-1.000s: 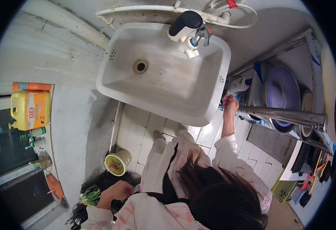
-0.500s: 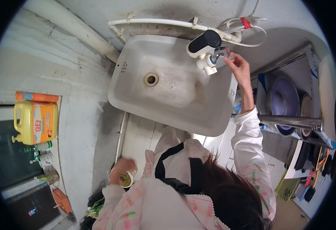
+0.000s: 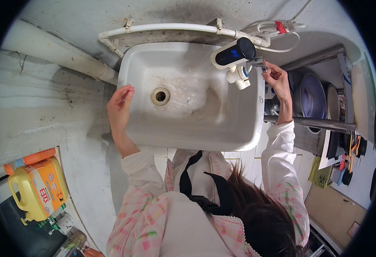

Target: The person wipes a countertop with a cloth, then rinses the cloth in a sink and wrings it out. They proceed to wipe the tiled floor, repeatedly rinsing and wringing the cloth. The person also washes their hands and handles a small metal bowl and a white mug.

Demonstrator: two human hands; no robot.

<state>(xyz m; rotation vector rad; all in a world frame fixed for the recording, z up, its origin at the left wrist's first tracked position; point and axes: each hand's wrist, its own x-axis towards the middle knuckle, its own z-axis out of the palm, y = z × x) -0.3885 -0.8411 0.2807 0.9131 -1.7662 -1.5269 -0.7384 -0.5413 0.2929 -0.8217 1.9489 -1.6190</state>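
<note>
My right hand pinches the grey metal handle of the tap at the sink's right back corner. The white electric tap has a black top with a lit blue display, and its short white spout points down over the basin. My left hand hangs over the left rim of the white sink. Its fingers are loosely bent, the thumb stands apart, and nothing shows in it. The basin is wet and stained around the drain hole. I cannot make out a running stream.
White pipes run along the wall behind the sink. To the right, a metal rack holds a purple colander. A yellow jug stands on a ledge at the lower left, and a thick pipe slants down the left wall.
My left hand has risen from low by a white cup to the sink's left rim; the cup is out of sight. The tap's display has lit up. My right hand stays on the handle.
</note>
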